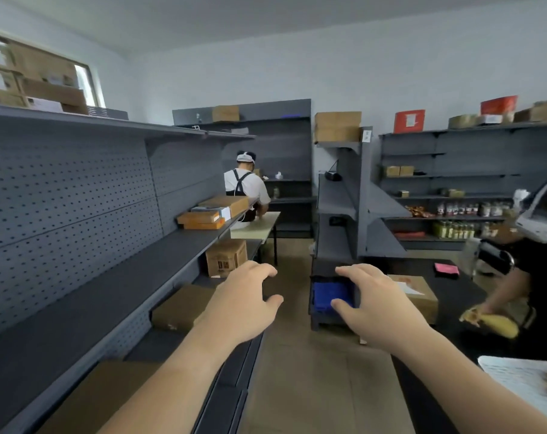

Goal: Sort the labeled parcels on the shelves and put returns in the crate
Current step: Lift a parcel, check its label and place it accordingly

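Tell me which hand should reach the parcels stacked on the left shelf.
Probably left: the left hand is empty and nearer the shelf and parcels; the right hand fronts the blue crate.
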